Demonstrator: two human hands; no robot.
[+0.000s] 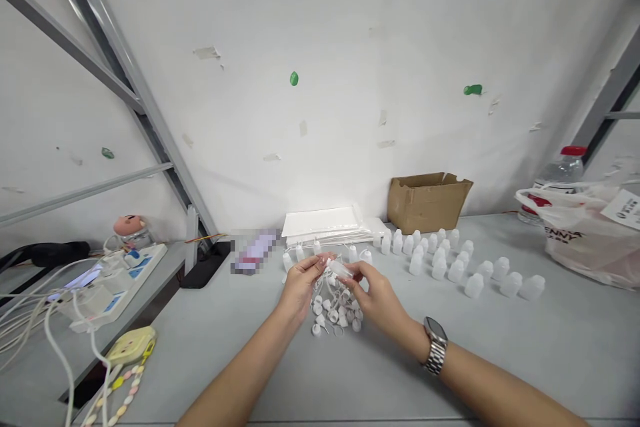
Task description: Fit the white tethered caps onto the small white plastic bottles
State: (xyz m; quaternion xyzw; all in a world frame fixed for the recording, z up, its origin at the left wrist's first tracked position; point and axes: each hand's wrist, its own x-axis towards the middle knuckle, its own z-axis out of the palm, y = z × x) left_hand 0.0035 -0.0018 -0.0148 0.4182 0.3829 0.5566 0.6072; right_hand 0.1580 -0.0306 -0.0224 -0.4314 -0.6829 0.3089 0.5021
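Note:
My left hand (301, 283) and my right hand (376, 293) meet above the grey table (230, 340). Together they pinch a small translucent white bottle (339, 269) lying sideways between the fingertips. My left fingers close on its left end, where a small cap seems to sit; my right fingers close on its body. Under the hands lies a heap of several small white caps and plugs (336, 312). A metal watch (435, 345) is on my right wrist.
Several capped white bottles (450, 263) stand in rows to the right. Behind are a stack of white sheets (323, 223) and an open cardboard box (427, 201). A plastic bag (585, 240) and water bottle (560, 173) sit far right. Power strips, cables and a yellow phone (131, 345) lie left.

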